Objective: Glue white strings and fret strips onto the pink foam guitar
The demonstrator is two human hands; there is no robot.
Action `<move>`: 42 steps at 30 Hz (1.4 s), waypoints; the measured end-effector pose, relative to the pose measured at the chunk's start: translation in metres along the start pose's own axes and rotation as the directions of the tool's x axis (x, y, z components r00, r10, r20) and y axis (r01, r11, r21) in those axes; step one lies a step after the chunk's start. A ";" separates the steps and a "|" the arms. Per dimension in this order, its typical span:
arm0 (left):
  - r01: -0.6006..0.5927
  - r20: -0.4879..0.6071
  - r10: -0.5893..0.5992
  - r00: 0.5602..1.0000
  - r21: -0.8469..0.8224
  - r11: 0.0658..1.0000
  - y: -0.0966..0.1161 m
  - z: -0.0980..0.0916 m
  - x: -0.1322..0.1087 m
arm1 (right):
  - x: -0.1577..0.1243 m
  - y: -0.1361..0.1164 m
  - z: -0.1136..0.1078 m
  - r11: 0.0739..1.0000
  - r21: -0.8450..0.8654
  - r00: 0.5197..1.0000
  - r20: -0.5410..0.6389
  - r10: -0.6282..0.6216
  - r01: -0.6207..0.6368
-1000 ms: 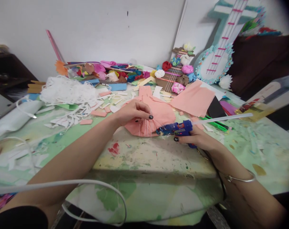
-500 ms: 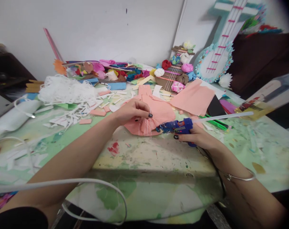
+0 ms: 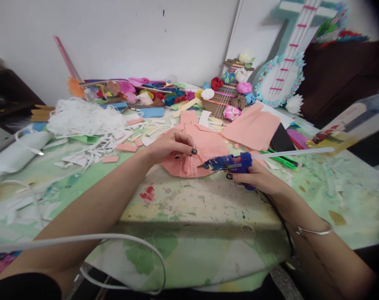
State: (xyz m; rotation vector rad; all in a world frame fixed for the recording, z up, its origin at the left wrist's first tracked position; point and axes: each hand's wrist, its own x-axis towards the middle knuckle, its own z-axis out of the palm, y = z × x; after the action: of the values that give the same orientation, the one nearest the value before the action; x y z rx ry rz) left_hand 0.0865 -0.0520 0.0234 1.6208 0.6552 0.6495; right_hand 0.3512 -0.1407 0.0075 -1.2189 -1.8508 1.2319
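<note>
A salmon-pink, guitar-shaped paper craft (image 3: 213, 143) lies flat near the table's front edge, with thin white strings (image 3: 190, 170) running over its lower part. My left hand (image 3: 173, 146) rests over its left side, thumb and index finger pinched on a white string. My right hand (image 3: 255, 175) is wrapped round the handle of a blue hot glue gun (image 3: 239, 162). The gun's nozzle points left, close to the strings at the craft's lower right. A long clear glue stick (image 3: 297, 153) sticks out from the gun's back.
Left lie a heap of white string (image 3: 85, 118) and paper scraps (image 3: 89, 151). Pink paper (image 3: 255, 127) and a green cutter (image 3: 283, 159) are on the right. Behind stand a flower-covered instrument model (image 3: 222, 104) and a teal one (image 3: 280, 79). A white cable (image 3: 123, 237) loops in front.
The glue gun's nozzle has lifted slightly and shifted a little left over the craft. My left hand keeps its pinch at about the same place. The whole view has shifted slightly.
</note>
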 end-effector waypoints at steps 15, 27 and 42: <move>-0.045 -0.207 0.116 0.972 0.317 0.947 -0.001 0.007 0.003 | 0.000 0.001 0.000 1.000 0.000 1.000 -0.023 -0.007 0.007; -0.166 -0.168 0.352 0.921 0.646 0.745 -0.011 0.010 0.009 | 0.000 0.001 0.001 1.000 -0.025 1.000 -0.020 0.005 -0.005; -0.127 -0.225 0.334 0.915 0.626 0.769 -0.014 0.013 0.010 | 0.000 -0.001 0.000 0.999 -0.049 0.999 -0.039 -0.003 0.001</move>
State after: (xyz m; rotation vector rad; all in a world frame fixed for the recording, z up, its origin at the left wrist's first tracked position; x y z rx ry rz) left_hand 0.1024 -0.0518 0.0083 2.2430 0.9818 0.9759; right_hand 0.3510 -0.1410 0.0082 -1.2584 -1.8634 1.1592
